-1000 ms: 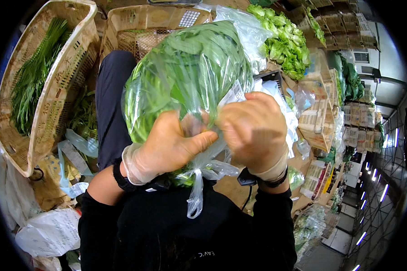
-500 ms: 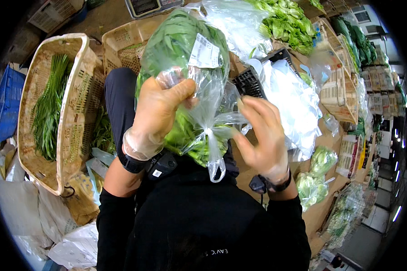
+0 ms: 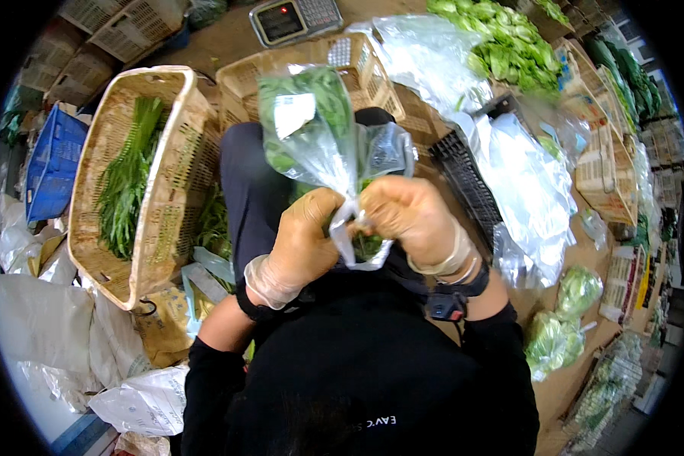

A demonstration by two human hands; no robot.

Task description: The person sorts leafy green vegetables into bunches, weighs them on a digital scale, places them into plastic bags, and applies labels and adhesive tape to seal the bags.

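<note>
A clear plastic bag of leafy greens (image 3: 328, 102) hangs in front of my body, over my lap. It bears a white label (image 3: 293, 112), and its neck is gathered and twisted between my hands. My left hand (image 3: 304, 232), in a thin see-through glove, is closed on the left side of the neck, with the thumb towards it. On the other side my gloved right hand (image 3: 410, 216) pinches the gathered plastic, its fingers curled in. Below the neck a plastic handle loop hangs down, with green leaves showing through it.
On the left stands a tan plastic crate (image 3: 176, 144) holding long green stalks (image 3: 131, 178), beside a blue crate (image 3: 55, 163). Ahead lie another tan crate (image 3: 254, 67) and a scale (image 3: 292, 21). To the right are a black crate (image 3: 467, 178), plastic bags (image 3: 524, 190), lettuce (image 3: 501, 38) and bagged lettuce (image 3: 556, 342).
My left hand has shifted from the bag's side down to its neck. The right hand, formerly spread beside the knot, has closed on the plastic. The bag has tilted away, and the view has shifted.
</note>
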